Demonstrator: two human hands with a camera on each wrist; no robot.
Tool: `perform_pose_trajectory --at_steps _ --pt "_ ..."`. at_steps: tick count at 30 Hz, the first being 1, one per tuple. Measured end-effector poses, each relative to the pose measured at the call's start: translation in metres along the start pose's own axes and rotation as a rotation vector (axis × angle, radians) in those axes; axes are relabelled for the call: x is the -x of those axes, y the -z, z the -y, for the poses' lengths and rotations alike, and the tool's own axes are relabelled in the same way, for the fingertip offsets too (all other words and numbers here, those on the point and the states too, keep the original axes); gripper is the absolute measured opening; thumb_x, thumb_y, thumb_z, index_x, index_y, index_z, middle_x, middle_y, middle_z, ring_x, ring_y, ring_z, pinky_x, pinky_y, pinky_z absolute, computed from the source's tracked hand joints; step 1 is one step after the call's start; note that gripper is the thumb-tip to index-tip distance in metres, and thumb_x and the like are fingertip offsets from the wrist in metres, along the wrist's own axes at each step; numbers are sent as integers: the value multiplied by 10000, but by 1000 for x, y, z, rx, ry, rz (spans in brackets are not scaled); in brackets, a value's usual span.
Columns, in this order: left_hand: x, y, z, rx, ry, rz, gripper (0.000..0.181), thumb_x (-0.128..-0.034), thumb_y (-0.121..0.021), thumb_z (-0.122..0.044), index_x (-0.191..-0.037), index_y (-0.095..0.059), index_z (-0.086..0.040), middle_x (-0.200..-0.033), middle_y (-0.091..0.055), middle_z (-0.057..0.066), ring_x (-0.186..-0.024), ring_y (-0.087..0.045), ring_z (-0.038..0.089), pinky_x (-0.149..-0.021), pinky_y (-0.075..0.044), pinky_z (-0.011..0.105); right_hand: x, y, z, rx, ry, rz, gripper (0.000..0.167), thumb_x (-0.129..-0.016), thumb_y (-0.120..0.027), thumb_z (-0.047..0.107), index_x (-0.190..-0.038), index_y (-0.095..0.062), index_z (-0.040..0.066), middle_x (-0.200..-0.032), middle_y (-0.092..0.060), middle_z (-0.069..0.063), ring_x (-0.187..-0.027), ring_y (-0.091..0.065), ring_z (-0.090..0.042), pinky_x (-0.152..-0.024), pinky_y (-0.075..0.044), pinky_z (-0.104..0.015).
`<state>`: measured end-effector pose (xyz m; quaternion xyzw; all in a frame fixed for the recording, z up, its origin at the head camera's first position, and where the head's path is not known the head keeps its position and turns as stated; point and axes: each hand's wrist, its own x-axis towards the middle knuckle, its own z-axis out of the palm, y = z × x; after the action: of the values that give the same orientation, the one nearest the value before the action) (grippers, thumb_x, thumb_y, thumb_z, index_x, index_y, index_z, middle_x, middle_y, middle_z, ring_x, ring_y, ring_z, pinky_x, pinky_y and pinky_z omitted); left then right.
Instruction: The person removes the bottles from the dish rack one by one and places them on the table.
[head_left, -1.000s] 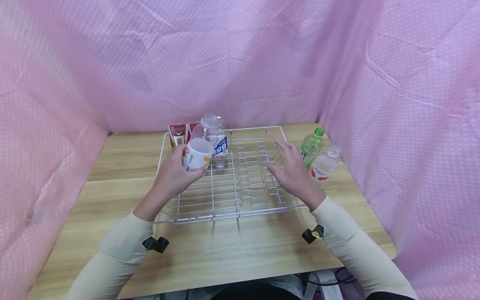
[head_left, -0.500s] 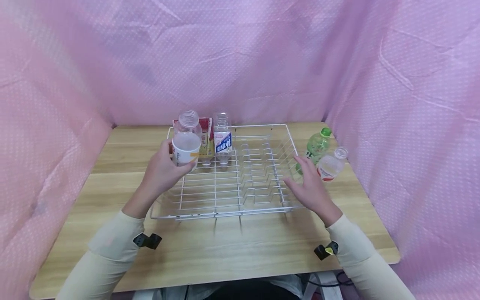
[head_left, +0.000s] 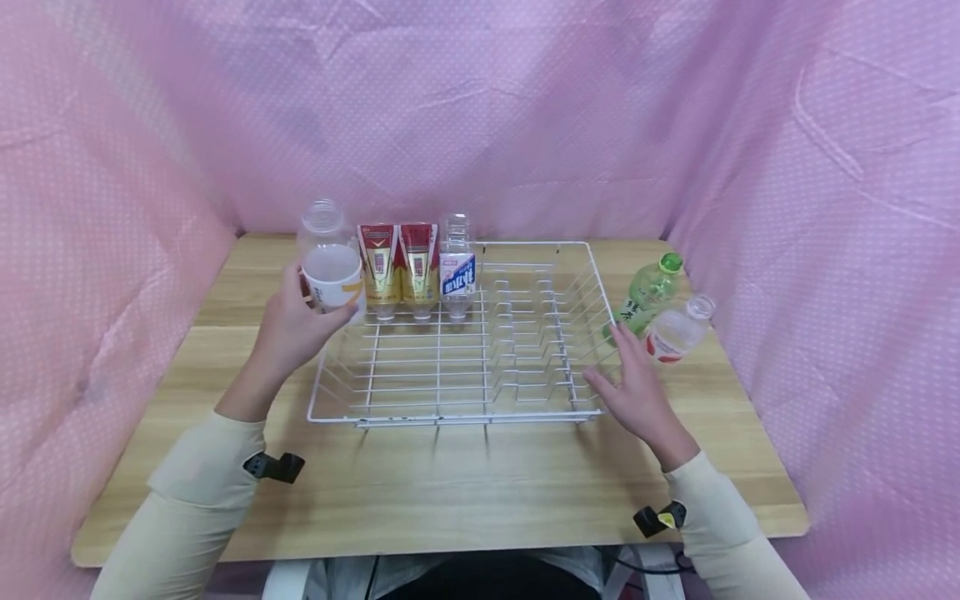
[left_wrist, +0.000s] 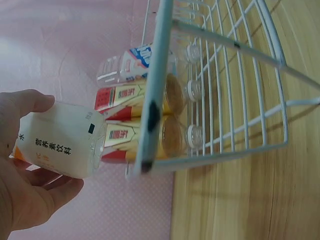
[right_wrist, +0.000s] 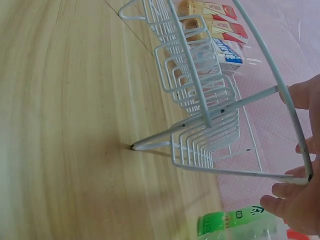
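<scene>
My left hand (head_left: pixel 296 321) grips a clear plastic bottle (left_wrist: pixel 60 140) with a white and orange label, beside the back left corner of the white wire rack (head_left: pixel 438 419). Its ridged clear end points up and back in the head view. Inside the rack, two red and gold bottles (head_left: pixel 380 267) (head_left: pixel 420 265) stand neck down in a row. A clear bottle with a blue and white label (head_left: pixel 458 275) stands neck down at the right of them. My right hand (head_left: pixel 637 396) is at the rack's right side, thumb and fingers spread near its rim.
Outside the rack on the right, a green bottle (head_left: pixel 651 292) with a green cap and a clear bottle with a red and white label (head_left: pixel 678 331) lean close together on the wooden table (head_left: pixel 450 492). Pink curtains (head_left: pixel 480 108) enclose the table's back and sides.
The left hand has carried the clear bottle leftward from in front of the rack's bottles, so both red and gold bottles show fully. The right hand has moved right to the rack's side.
</scene>
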<state>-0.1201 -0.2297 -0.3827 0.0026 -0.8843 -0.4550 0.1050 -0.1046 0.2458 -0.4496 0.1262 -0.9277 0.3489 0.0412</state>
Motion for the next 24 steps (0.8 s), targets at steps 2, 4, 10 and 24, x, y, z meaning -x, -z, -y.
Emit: perform_pose_trajectory --at_steps 2,4,10,24 --pt "-1 3 3 1 8 -16 871 -850 -805 -191 -1509 -268 -2 -1326 -537 273 -1214 -538 422 -1005 -467 584 2 0 -3 -7 -15 5 826 -942 -712 253 -1573 -247 -8 -1621 -187 -267 -1475 -178 -476 -1122 -202 -711" --pt "-2 5 5 3 19 -31 862 -849 -803 -188 -1507 -279 -2 -1326 -538 264 -1211 -538 408 -1009 -465 573 5 0 -6 -19 -35 9 826 -946 -708 263 -1576 -243 2 -1617 -194 -270 -1477 -174 -472 -1124 -198 -709" --pt "-7 15 13 -18 52 -71 881 -855 -806 -250 -1512 -274 -2 -1346 -532 259 -1219 -531 407 -995 -464 555 15 0 -15 -58 -79 15 861 -959 -697 281 -1585 -187 -19 -1613 -178 -297 -1471 -166 -494 -1120 -194 -716" --pt "-3 34 48 24 223 -140 879 -863 -805 -284 -1510 -267 -29 -1383 -488 160 -1225 -508 308 -950 -466 345 22 -1 -24 -126 -19 69 839 -1000 -634 226 -1591 -100 -38 -1478 -442 -307 -1336 -425 -489 -1029 -391 -653"
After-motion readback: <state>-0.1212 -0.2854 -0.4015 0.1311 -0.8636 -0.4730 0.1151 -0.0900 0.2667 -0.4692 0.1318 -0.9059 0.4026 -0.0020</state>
